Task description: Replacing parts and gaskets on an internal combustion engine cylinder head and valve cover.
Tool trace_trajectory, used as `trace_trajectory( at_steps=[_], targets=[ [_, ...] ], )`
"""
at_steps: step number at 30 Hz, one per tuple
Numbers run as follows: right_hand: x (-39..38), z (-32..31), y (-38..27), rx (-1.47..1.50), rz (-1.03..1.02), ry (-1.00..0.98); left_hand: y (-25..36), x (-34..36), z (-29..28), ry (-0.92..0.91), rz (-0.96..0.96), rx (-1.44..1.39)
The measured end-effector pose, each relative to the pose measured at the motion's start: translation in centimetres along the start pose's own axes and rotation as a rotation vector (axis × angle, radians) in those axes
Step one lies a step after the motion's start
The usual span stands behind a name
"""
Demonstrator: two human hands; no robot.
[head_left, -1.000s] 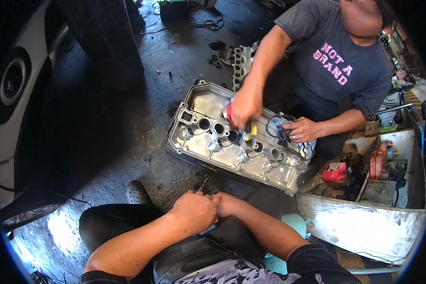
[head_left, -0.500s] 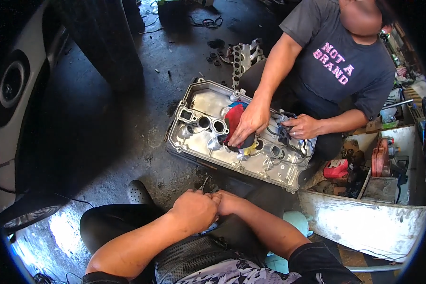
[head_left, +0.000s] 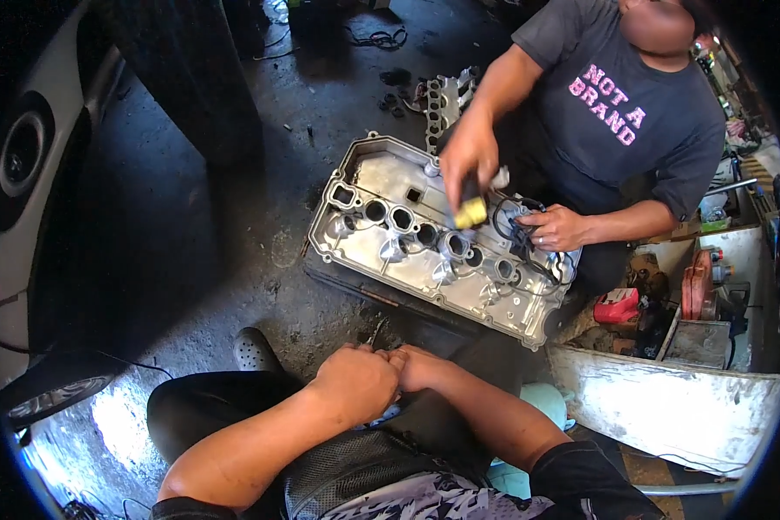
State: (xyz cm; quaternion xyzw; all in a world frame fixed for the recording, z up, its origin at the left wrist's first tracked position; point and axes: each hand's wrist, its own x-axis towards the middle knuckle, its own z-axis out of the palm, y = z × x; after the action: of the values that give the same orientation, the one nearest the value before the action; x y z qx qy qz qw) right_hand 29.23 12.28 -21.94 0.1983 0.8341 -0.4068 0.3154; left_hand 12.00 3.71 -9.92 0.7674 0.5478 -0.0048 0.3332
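Note:
My left hand (head_left: 355,383) and my right hand (head_left: 418,367) are closed and meet over my lap. A thin metal tip (head_left: 377,329) pokes up beyond my left fingers; my hands hide the rest, so its kind does not show. Ahead lies a large silver engine cover (head_left: 390,173) with a row of round and oval ports, apart from my hands. Across it, a co-worker's hand (head_left: 470,160), blurred, holds a dark and yellow object (head_left: 471,213) above the cover. Their other hand (head_left: 556,229) rests by dark cables (head_left: 524,238) at its right end.
A whitish bin (head_left: 667,407) at the right holds a red container (head_left: 615,305) and assorted parts. Another ported metal part (head_left: 442,104) lies on the floor beyond the cover. A dark post (head_left: 182,78) and a car (head_left: 56,173) stand at the left.
The co-worker's hand has lifted off the cover with the dark and yellow object. The red cloth under that hand no longer shows, baring more ports. My hands have hardly moved.

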Motion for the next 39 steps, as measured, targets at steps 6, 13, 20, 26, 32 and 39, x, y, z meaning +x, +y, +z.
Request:
trace_trajectory(
  at_steps=[6, 13, 20, 26, 32, 39],
  targets=[
    [-0.5, -0.6, -0.9, -0.031, -0.046, 0.036, 0.1, -0.3, -0.2, -0.005, -0.008, 0.006],
    [-1.3, -1.5, -2.2, 0.003, -0.037, 0.04, -0.1, -0.3, 0.8, 0.033, -0.007, 0.02],
    [-1.3, -2.6, -2.9, -0.033, -0.037, -0.09, -0.1, -0.3, 0.5, 0.019, 0.003, 0.026],
    [-0.4, -0.5, -0.9, 0.28, -0.022, 0.022, -0.9, 2.1, -2.6, 0.245, -0.062, -0.345],
    [0.3, 0.8, 0.5, 0.135, 0.046, 0.093, -1.9, 7.5, -5.3, 0.153, -0.21, -0.216],
    [-0.1, 0.3, 0.2, 0.128, 0.066, 0.084, -3.2, 14.3, -6.5, 0.021, -0.315, -0.053]
  ],
)
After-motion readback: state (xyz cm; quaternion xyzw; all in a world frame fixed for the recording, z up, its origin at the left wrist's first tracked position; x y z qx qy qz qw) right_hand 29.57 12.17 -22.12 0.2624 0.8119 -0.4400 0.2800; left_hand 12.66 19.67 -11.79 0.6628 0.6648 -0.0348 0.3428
